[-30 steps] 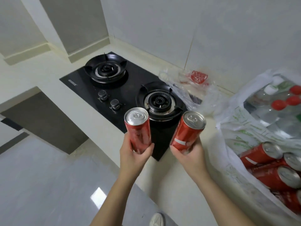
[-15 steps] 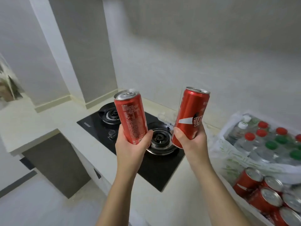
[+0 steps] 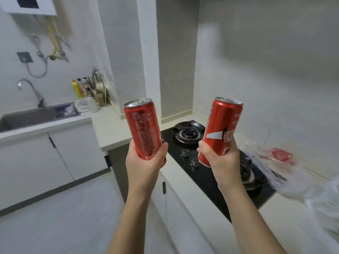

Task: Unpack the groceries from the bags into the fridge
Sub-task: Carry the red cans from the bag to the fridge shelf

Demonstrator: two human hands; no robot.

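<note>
While I watch through the head camera, my left hand [image 3: 145, 162] grips one red cola can [image 3: 142, 127] round its lower half, fingers and thumb wrapped on it, and my right hand [image 3: 220, 162] grips a second red can [image 3: 222, 129] the same way. The two hands are apart, side by side at chest height, each clamped on its own can. The left can stands nearly upright with its small print towards me; the right can leans slightly to the right and shows its white ribbon mark. Both are held in the air, in front of the black gas hob [image 3: 207, 173] and touching nothing else. Compared with half a second ago, the cans sit in the same grips and at about the same spacing, but the view has swung to the left and lifted. The steel sink [image 3: 27, 118] with its curved tap [image 3: 29, 88] has come into sight on the left, with a cluster of bottles [image 3: 77, 88] on the counter beside it. The open bag of cans and capped bottles that filled the lower right has slid almost out of frame; only a blurred corner of the white bag [image 3: 326, 198] remains at the right edge, next to a crumpled clear plastic bag [image 3: 266, 162] lying beside the hob.
</note>
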